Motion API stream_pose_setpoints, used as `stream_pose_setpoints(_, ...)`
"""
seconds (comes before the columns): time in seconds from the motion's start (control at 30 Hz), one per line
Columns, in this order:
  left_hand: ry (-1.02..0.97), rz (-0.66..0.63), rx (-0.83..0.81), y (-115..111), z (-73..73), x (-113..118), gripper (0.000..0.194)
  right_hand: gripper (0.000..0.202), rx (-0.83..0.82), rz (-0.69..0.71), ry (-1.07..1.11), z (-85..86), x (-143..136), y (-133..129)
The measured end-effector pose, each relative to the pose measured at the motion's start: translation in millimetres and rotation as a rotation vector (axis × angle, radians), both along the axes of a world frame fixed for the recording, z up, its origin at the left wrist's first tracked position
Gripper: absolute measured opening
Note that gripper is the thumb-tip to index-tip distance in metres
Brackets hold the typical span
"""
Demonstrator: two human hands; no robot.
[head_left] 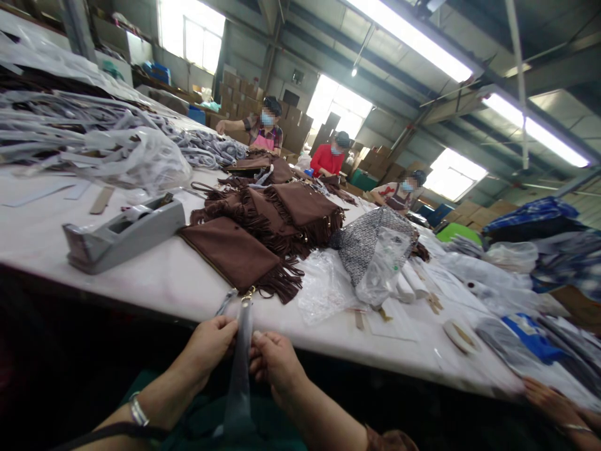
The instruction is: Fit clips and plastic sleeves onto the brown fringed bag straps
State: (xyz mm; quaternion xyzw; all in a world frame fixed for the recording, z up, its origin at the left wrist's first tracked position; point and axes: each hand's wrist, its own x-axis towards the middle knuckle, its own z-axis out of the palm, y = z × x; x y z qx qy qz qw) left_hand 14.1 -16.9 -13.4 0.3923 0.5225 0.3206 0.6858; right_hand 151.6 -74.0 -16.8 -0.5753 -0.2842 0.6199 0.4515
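Handling of a strapped pouch at the front edge of the table point(42, 238). The brown fringed pouch point(230, 250) lies flat, one corner at that edge; from its gold-coloured clasp point(247, 293) the grey-sheathed strap point(243, 351) hangs over the edge. The left hand point(209, 347) and right hand point(277, 363) flank the strap, fingers closed, apparently pinching its opposite sides. Joining of strap to pouch appears complete, and the sheathing appears to cover the visible length; whether it is fastened cannot be told. Behind, toward the table's far edge, the stacked brown pouches point(305, 210) lie apart from the hands; their stage is unclear. The tape dispenser point(136, 235), left along the front edge, is untouched, as are the heaped grey strips point(211, 147) farther back.
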Motion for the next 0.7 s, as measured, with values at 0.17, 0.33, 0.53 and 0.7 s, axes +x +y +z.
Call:
stream_pose_setpoints(0.17, 0.162, 0.061, 0.128, 10.2, -3.9, 3.9, 0.032, 0.062, -0.04, 0.094, -0.072, -0.1, -2.3, -13.7)
stream_pose_setpoints(0.33, 0.195, 0.081, 0.162, 16.9, -5.4, 7.0, 0.027, 0.056, -0.056, 0.109, -0.093, -0.7, -6.5, -15.2)
stream_pose_setpoints(0.53, 0.059, 0.027, 0.062, 11.5, 1.3, 5.0, 0.039, 0.046, -0.035, -0.008, -0.014, 3.4, -5.7, -2.3)
stream_pose_setpoints(0.7, -0.058, -0.016, -0.076, -0.1, 8.2, 6.7, 0.043, 0.038, 0.011, -0.097, 0.047, 7.4, -3.1, 15.3)
